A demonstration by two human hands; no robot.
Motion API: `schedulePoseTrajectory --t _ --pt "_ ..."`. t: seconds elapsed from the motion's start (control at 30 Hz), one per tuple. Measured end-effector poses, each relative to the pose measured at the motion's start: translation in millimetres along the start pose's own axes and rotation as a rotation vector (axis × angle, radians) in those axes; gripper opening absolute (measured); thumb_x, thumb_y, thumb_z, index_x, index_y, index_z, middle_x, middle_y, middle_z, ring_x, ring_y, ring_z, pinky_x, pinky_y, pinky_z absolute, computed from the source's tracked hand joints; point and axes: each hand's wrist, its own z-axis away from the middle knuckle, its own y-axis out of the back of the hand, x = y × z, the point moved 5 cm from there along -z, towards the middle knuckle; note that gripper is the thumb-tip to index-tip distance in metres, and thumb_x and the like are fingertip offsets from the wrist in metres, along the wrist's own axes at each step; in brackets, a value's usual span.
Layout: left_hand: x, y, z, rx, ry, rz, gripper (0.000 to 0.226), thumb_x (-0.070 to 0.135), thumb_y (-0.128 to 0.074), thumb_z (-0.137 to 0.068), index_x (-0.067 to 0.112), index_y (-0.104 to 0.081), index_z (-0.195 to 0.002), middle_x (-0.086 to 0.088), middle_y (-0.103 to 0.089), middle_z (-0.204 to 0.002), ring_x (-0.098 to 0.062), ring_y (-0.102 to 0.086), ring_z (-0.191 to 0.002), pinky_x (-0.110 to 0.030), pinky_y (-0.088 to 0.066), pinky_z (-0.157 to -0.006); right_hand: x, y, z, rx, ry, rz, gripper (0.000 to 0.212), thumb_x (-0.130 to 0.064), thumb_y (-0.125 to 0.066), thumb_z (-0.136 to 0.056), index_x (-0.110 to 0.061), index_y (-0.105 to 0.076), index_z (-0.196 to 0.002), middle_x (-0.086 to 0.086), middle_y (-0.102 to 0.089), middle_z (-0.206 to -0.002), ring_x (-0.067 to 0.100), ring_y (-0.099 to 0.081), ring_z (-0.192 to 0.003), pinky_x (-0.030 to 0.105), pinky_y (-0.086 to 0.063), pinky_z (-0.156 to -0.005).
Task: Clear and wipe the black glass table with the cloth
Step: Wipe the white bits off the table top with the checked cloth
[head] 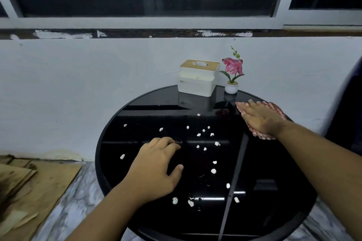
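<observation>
A round black glass table (145,115) fills the middle of the view. Several small white crumbs (213,171) lie scattered across its top. A red-and-white checked cloth (275,108) lies at the table's right edge. My right hand (260,118) rests flat on the cloth, fingers stretched out and pointing left. My left hand (156,164) sits on the glass left of centre, fingers curled down onto the surface, thumb out to the right; I cannot see anything in it. Crumbs lie around it on all sides.
A white tissue box with a wooden lid (197,77) and a small white pot with a pink flower (232,76) stand at the table's far edge against the white wall. Cardboard sheets (29,186) lie on the marble floor at left.
</observation>
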Motion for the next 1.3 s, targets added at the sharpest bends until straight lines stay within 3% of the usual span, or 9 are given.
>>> schedulePoseTrajectory --t 0.13,0.33,0.4,0.53,0.7,0.8,0.93,1.13,1.3 --pt "2.4 -0.2 -0.1 0.017 -0.012 -0.053 0.058 0.056 -0.043 -0.082 0.027 -0.056 -0.131 0.015 -0.052 -0.130 -0.008 -0.047 -0.119 -0.026 -0.036 -0.099 -50.6 4.4 -21.2 0.007 0.046 0.023 0.063 -0.052 -0.007 -0.097 -0.032 -0.003 -0.156 0.015 -0.003 -0.163 0.032 -0.005 -0.151 0.046 -0.004 -0.122" --pt "2.4 2.2 -0.6 -0.020 -0.007 -0.053 0.059 0.056 -0.043 -0.084 0.027 -0.055 -0.134 0.013 -0.050 -0.135 -0.009 -0.045 -0.123 -0.030 -0.038 -0.102 -164.9 -1.6 5.5 -0.017 0.379 -0.040 0.063 -0.056 0.001 -0.092 -0.041 0.003 -0.153 0.006 0.002 -0.164 0.026 0.003 -0.151 0.047 -0.002 -0.122" --pt "-0.3 8.2 -2.7 -0.035 -0.001 -0.016 0.057 0.056 -0.043 -0.086 0.026 -0.057 -0.132 0.012 -0.053 -0.135 -0.010 -0.046 -0.123 -0.033 -0.039 -0.104 -183.2 -5.6 21.3 -0.025 0.454 -0.051 0.057 -0.049 -0.008 -0.099 -0.040 0.000 -0.154 0.002 0.005 -0.164 0.022 0.006 -0.151 0.042 0.005 -0.122" --pt "-36.0 34.3 -3.4 0.042 0.086 0.066 0.059 0.057 -0.039 -0.082 0.021 -0.063 -0.123 0.008 -0.062 -0.122 -0.014 -0.053 -0.115 -0.037 -0.044 -0.100 -176.7 -10.4 30.8 -0.017 0.488 -0.094 0.052 -0.046 -0.015 -0.103 -0.045 -0.001 -0.153 -0.003 0.006 -0.163 0.018 0.009 -0.150 0.036 0.008 -0.121" --pt "-125.3 50.6 -2.0 0.115 0.328 0.092 0.064 0.056 -0.041 -0.077 0.018 -0.064 -0.122 0.001 -0.061 -0.125 -0.022 -0.053 -0.118 -0.037 -0.042 -0.100 -116.9 -0.9 26.1 0.050 0.317 -0.074 0.052 -0.044 -0.013 -0.103 -0.039 -0.004 -0.154 0.003 -0.001 -0.162 0.022 0.000 -0.151 0.043 0.000 -0.123" --pt "-155.1 44.8 -2.8 0.078 0.372 0.085 0.058 0.045 -0.050 -0.079 0.014 -0.061 -0.127 -0.004 -0.059 -0.130 -0.027 -0.051 -0.121 -0.038 -0.039 -0.101 -91.9 3.7 15.8 0.035 0.194 -0.012 0.053 -0.039 -0.013 -0.105 -0.033 -0.004 -0.156 0.011 -0.005 -0.164 0.024 -0.003 -0.151 0.035 0.004 -0.121" --pt "-163.2 36.3 -3.1 0.084 0.363 0.043 0.062 0.045 -0.046 -0.078 0.011 -0.061 -0.128 -0.006 -0.060 -0.131 -0.029 -0.051 -0.122 -0.039 -0.038 -0.101 -100.6 2.2 -0.7 0.020 0.132 -0.007 0.056 -0.045 -0.012 -0.102 -0.034 -0.003 -0.156 0.012 -0.005 -0.164 0.029 -0.004 -0.151 0.042 0.000 -0.122" --pt "-162.9 36.1 -1.7 0.077 0.343 0.015 0.061 0.045 -0.044 -0.081 0.014 -0.059 -0.132 -0.003 -0.057 -0.135 -0.026 -0.047 -0.125 -0.039 -0.037 -0.102 -174.0 -2.4 -1.4 0.000 0.334 -0.020 0.063 -0.057 -0.003 -0.093 -0.040 0.003 -0.153 0.009 0.002 -0.164 0.028 0.002 -0.151 0.048 -0.004 -0.122" --pt "-159.9 37.7 -2.3 0.053 0.324 -0.017 0.061 0.045 -0.042 -0.082 0.013 -0.058 -0.131 -0.004 -0.057 -0.134 -0.027 -0.049 -0.124 -0.039 -0.038 -0.101 -235.4 -7.5 39.0 -0.029 0.590 -0.082 0.053 -0.049 -0.011 -0.100 -0.047 0.002 -0.152 -0.006 0.008 -0.162 0.015 0.011 -0.149 0.039 0.008 -0.121"
